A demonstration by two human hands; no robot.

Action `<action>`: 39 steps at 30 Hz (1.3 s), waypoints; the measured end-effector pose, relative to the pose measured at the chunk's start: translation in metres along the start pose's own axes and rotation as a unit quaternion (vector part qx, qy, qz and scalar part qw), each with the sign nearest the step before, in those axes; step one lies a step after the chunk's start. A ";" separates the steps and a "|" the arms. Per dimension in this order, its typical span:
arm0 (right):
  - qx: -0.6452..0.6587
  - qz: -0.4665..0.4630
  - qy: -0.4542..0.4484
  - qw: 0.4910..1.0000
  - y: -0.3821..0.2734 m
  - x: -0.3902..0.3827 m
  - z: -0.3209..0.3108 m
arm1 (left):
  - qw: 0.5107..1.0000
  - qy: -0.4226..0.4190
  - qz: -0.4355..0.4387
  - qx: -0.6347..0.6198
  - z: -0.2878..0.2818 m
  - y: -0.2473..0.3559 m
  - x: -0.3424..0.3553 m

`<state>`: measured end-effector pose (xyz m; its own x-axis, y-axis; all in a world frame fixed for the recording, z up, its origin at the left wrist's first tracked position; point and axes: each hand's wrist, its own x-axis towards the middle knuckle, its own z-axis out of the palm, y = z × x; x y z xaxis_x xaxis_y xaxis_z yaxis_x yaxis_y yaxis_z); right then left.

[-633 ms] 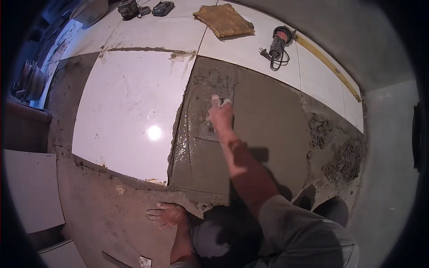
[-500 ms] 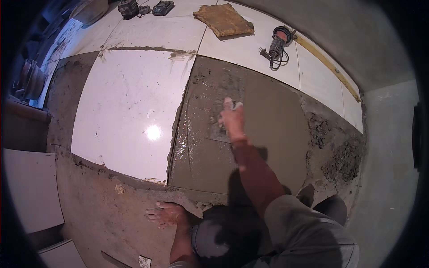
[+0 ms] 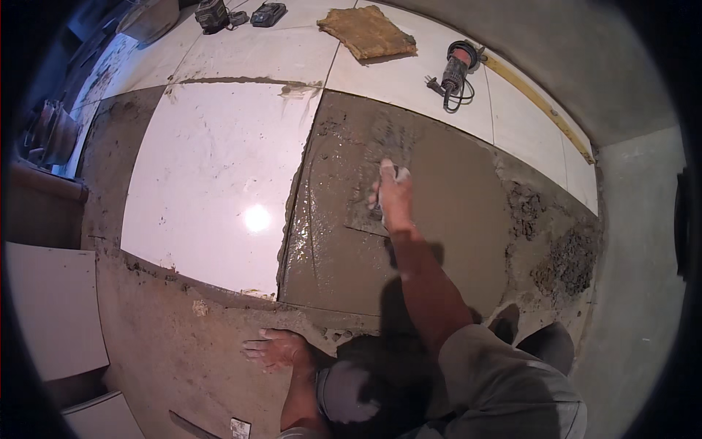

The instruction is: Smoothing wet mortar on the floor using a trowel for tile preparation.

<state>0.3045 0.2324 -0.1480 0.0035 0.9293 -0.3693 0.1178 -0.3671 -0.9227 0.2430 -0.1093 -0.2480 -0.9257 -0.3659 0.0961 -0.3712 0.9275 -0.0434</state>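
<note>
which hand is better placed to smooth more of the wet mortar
Right, most likely: the right hand already grips the flat trowel on the wet mortar. The left hand looks empty, spread at the rough floor, short of the mortar.

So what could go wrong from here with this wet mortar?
If the right hand tips the trowel, its edge might gouge the wet mortar. Some could also smear onto the white tile alongside, whose near edge borders the bed. And since that hand is bare, contact with the mortar may irritate its skin.
</note>
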 end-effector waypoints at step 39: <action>-0.439 0.223 0.326 0.807 0.019 -0.062 -0.558 | 0.990 0.014 0.128 0.055 0.012 -0.010 -0.008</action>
<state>0.8604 0.1905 -0.0810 0.7286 0.6407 -0.2421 0.6173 -0.7674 -0.1731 0.2536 -0.1168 -0.2603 -0.9888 -0.1153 0.0952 -0.1309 0.9752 -0.1784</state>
